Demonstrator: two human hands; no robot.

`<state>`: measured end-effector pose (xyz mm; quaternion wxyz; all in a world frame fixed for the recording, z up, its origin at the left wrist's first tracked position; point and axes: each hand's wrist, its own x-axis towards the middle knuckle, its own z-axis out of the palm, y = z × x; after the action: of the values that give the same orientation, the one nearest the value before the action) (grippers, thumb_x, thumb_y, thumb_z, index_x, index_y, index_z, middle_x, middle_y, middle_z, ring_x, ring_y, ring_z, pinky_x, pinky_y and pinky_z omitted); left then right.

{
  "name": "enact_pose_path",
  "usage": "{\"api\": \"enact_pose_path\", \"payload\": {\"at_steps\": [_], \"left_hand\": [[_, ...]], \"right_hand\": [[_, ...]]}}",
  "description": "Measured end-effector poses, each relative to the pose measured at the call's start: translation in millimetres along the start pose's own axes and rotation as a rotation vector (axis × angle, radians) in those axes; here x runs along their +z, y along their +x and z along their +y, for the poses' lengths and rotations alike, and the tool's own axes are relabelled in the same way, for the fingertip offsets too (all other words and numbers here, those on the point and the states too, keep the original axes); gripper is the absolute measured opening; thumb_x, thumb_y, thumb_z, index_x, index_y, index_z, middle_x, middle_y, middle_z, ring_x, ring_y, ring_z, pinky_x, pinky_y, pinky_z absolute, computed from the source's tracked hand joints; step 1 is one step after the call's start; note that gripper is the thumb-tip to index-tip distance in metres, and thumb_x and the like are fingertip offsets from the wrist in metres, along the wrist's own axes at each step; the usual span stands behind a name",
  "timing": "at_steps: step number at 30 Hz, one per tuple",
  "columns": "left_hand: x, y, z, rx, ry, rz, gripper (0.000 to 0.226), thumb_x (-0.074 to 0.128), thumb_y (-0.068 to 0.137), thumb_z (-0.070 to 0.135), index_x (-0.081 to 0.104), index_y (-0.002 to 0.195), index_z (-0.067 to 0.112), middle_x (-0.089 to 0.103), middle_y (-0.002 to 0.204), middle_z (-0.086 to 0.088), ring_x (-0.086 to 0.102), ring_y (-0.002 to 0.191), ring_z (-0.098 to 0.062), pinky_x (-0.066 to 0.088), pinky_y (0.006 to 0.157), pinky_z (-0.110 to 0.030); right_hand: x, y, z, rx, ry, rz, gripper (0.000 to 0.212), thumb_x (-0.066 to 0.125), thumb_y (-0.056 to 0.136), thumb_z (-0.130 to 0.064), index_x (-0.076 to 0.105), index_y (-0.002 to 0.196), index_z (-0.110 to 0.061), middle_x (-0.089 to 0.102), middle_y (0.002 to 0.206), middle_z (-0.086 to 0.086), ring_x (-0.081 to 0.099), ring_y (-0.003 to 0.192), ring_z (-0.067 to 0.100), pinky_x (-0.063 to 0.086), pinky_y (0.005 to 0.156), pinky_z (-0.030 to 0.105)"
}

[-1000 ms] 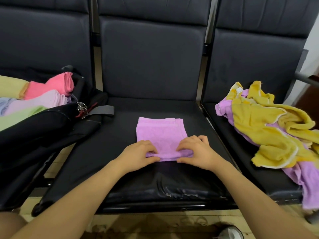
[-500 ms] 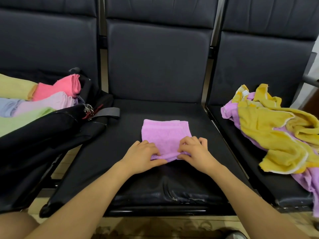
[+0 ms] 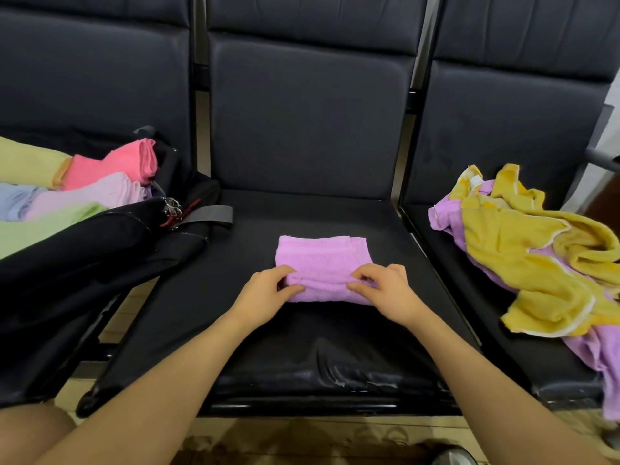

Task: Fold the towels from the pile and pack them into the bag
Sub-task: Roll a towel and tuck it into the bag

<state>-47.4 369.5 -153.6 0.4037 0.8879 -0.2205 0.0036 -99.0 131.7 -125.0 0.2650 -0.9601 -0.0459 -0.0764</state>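
Purple towel (image 3: 322, 260): I judge it mid-fold on the seat (image 3: 302, 357).
Hands: my left hand (image 3: 265, 293) and right hand (image 3: 385, 290) pinch its near edge.
Next: finish the fold, then carry it to the bag (image 3: 100, 243).

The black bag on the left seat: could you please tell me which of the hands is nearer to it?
Left. The left hand grips the purple towel's bag-side end; the right hand grips its far end, away from the black bag.

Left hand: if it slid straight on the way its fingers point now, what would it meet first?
The left hand points rightward across the folded purple towel it pinches, so it would likely meet the right hand pinching the same near edge; depth looks level.
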Motion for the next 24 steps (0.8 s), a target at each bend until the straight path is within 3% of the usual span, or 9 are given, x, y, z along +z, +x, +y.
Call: {"api": "enact_pose_path", "payload": {"at_steps": [4, 8, 10, 12, 15, 17, 20, 22, 24], "left_hand": [[2, 0, 3, 0.009, -0.016, 0.039, 0.021, 0.064, 0.089, 0.034, 0.049, 0.075, 0.028, 0.046, 0.063, 0.006, 0.043, 0.061, -0.014, 0.041, 0.063, -0.033], [-1, 1, 5, 0.087, 0.032, 0.149, 0.020, 0.063, 0.089, 0.030, 0.062, 0.088, 0.010, 0.047, 0.076, 0.014, 0.047, 0.075, -0.012, 0.043, 0.072, -0.031], [-3, 0, 6, 0.087, 0.021, 0.158, 0.019, 0.061, 0.091, 0.029, 0.061, 0.094, 0.010, 0.047, 0.078, 0.014, 0.046, 0.073, -0.008, 0.041, 0.075, -0.030], [-3, -3, 9, 0.035, -0.015, 0.127, 0.018, 0.056, 0.095, 0.030, 0.057, 0.096, 0.012, 0.048, 0.074, 0.010, 0.046, 0.070, -0.011, 0.040, 0.071, -0.029], [-5, -5, 15, -0.061, -0.005, 0.068, 0.021, 0.045, 0.099, 0.035, 0.047, 0.097, 0.014, 0.054, 0.073, -0.001, 0.053, 0.071, -0.020, 0.046, 0.066, -0.037], [-5, -2, 19, -0.097, 0.040, 0.081, 0.022, 0.041, 0.100, 0.036, 0.044, 0.101, 0.015, 0.058, 0.081, -0.001, 0.058, 0.076, -0.022, 0.049, 0.069, -0.040], [-1, 5, 26, -0.136, 0.128, 0.147, 0.022, 0.038, 0.101, 0.036, 0.042, 0.101, 0.014, 0.054, 0.087, 0.003, 0.058, 0.077, -0.022, 0.046, 0.066, -0.037], [4, 13, 30, -0.171, 0.164, 0.196, 0.025, 0.038, 0.101, 0.035, 0.044, 0.105, 0.010, 0.054, 0.093, 0.000, 0.058, 0.083, -0.024, 0.044, 0.067, -0.035], [8, 21, 32, -0.219, 0.172, 0.243, 0.028, 0.038, 0.101, 0.035, 0.045, 0.108, 0.008, 0.057, 0.099, -0.004, 0.058, 0.086, -0.025, 0.044, 0.068, -0.035]], "right_hand": [[0, -3, 3, 0.009, -0.046, 0.005, 0.013, 0.059, 0.092, -0.042, 0.061, 0.088, -0.029, 0.064, 0.091, -0.009, 0.044, 0.092, 0.009, 0.022, 0.089, 0.027], [-3, -9, 4, -0.053, -0.307, -0.145, 0.052, 0.057, 0.068, -0.070, 0.059, 0.095, -0.025, 0.051, 0.096, -0.011, 0.040, 0.091, 0.009, 0.018, 0.092, 0.030], [-2, -11, 9, -0.075, -0.249, -0.116, 0.047, 0.056, 0.065, -0.063, 0.061, 0.092, -0.026, 0.051, 0.102, -0.013, 0.043, 0.099, 0.012, 0.018, 0.094, 0.026], [-6, -13, 10, -0.022, 0.046, -0.007, 0.017, 0.072, 0.072, -0.033, 0.061, 0.083, -0.027, 0.059, 0.100, -0.012, 0.053, 0.098, 0.013, 0.027, 0.093, 0.025], [-12, -15, 2, 0.076, 0.416, 0.105, 0.018, 0.072, 0.079, -0.005, 0.059, 0.076, -0.018, 0.058, 0.072, -0.007, 0.052, 0.066, 0.001, 0.041, 0.065, 0.016], [-9, -14, -4, 0.098, 0.404, 0.164, 0.022, 0.067, 0.084, -0.004, 0.055, 0.075, -0.019, 0.053, 0.067, -0.008, 0.047, 0.057, -0.005, 0.039, 0.057, 0.010], [3, -11, -6, 0.126, 0.426, 0.289, 0.018, 0.064, 0.088, -0.008, 0.055, 0.081, -0.022, 0.057, 0.074, -0.010, 0.053, 0.064, -0.007, 0.040, 0.061, 0.009], [9, -6, -6, 0.183, 0.382, 0.350, 0.007, 0.064, 0.090, -0.017, 0.058, 0.094, -0.018, 0.061, 0.081, -0.007, 0.058, 0.073, 0.000, 0.042, 0.065, 0.016], [11, 2, -9, 0.273, 0.299, 0.394, 0.020, 0.063, 0.091, -0.024, 0.057, 0.106, -0.013, 0.061, 0.088, -0.002, 0.058, 0.081, 0.015, 0.042, 0.068, 0.025]]}}
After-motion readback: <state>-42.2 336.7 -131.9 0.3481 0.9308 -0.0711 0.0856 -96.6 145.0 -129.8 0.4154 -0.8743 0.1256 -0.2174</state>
